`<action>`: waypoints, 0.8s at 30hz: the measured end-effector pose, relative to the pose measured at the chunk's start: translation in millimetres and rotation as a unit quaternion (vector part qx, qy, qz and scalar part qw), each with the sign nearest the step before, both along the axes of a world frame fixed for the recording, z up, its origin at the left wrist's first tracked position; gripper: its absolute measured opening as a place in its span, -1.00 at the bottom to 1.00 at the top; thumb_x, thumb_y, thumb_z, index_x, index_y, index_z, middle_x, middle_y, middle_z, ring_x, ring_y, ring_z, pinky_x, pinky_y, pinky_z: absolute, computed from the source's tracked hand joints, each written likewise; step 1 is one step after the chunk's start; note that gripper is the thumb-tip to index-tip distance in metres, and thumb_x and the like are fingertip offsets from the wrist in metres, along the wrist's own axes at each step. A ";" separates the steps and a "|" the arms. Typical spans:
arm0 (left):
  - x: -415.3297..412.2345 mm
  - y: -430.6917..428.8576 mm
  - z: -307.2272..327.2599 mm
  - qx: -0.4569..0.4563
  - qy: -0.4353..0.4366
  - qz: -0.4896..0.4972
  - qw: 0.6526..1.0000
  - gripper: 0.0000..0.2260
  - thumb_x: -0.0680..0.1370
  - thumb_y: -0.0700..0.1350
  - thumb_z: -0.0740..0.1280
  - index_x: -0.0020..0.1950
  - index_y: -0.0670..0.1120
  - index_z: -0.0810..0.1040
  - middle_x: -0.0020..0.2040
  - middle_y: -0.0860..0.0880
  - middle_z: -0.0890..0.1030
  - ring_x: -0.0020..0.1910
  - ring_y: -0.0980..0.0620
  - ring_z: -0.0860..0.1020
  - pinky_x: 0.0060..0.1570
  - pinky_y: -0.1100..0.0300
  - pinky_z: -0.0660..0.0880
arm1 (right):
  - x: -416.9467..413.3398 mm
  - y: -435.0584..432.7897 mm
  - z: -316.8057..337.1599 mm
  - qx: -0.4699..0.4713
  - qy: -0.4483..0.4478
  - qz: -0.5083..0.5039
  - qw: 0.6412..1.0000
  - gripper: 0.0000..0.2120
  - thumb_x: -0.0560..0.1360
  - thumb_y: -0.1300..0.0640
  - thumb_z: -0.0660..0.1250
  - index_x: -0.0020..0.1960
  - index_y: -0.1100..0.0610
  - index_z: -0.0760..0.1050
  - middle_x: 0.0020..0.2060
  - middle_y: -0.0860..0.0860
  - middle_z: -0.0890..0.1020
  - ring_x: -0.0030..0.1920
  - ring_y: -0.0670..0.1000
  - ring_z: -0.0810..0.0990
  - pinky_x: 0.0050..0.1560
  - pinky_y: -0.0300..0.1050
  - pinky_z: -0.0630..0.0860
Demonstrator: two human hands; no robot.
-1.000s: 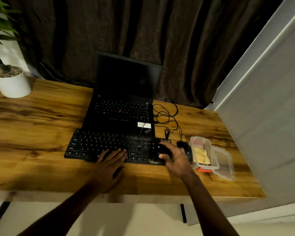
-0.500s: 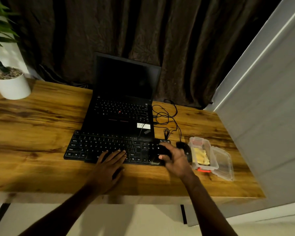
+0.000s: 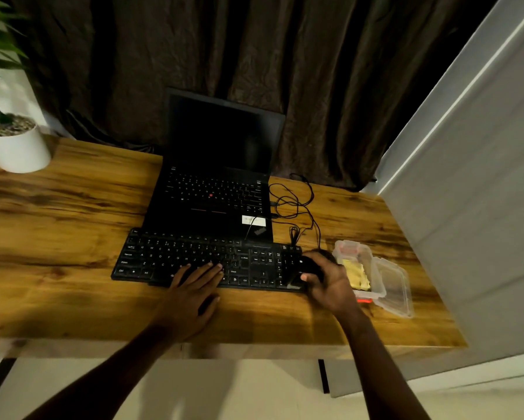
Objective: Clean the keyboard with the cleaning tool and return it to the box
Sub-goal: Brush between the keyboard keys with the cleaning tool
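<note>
Head view: left hand point(image 3: 191, 294) lies flat, fingers straight and close together, on the front-row keys of the black full-size keyboard point(image 3: 175, 253), which sits near the front edge of the wooden desk point(image 3: 57, 237). Right hand point(image 3: 330, 283) has fingers curled round a small black cleaning tool point(image 3: 308, 265) over the keyboard's right end. Clear plastic box point(image 3: 350, 246), lid open, sits just beside that hand, toward the desk's front-right corner.

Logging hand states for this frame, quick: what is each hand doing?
Left hand: open, straight fingers resting on the keyboard.
Right hand: closed around the black cleaning tool at the keyboard's right end.
</note>
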State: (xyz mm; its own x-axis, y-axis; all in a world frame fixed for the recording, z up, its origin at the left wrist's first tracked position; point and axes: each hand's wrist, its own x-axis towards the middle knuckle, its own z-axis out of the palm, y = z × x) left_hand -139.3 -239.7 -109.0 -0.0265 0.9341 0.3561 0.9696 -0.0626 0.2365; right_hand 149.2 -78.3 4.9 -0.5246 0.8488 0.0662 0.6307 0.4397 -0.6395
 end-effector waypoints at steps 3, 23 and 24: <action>0.0 0.6 0.0 -0.002 0.005 -0.005 1.000 -0.51 0.65 0.15 0.07 0.53 -0.01 0.35 0.54 0.04 0.34 0.52 0.05 0.28 0.47 -0.14 0.16 | -18.5 -9.8 -4.4 -0.016 -0.053 0.006 0.998 -0.54 0.57 0.07 0.33 0.36 -0.31 0.34 0.20 0.03 0.48 -0.01 -0.13 0.44 -0.16 -0.33 0.42; 2.3 0.7 1.9 0.001 0.028 0.005 1.000 -0.53 0.64 0.16 0.07 0.48 -0.01 0.43 0.50 0.03 0.40 0.48 0.03 0.35 0.46 -0.09 0.11 | -58.1 -16.5 -2.7 -0.020 -0.021 0.017 0.999 -0.55 0.58 0.06 0.32 0.37 -0.33 0.33 0.12 0.00 0.43 0.02 -0.14 0.43 -0.10 -0.21 0.54; 1.9 1.4 2.1 -0.001 0.031 0.004 1.000 -0.53 0.64 0.16 0.08 0.47 -0.01 0.43 0.49 0.02 0.41 0.47 0.03 0.36 0.46 -0.09 0.11 | -58.0 -13.9 -2.5 -0.018 -0.021 0.017 0.999 -0.56 0.58 0.07 0.32 0.35 -0.33 0.35 0.07 -0.04 0.44 0.02 -0.12 0.47 -0.09 -0.16 0.59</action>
State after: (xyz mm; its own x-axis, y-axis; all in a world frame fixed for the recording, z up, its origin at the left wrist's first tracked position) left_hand -137.5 -238.3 -106.9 -0.0118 0.9348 0.3551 0.9830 -0.0542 0.1754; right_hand 91.3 -92.2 2.4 -0.5557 0.8313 0.0126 0.6420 0.4387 -0.6287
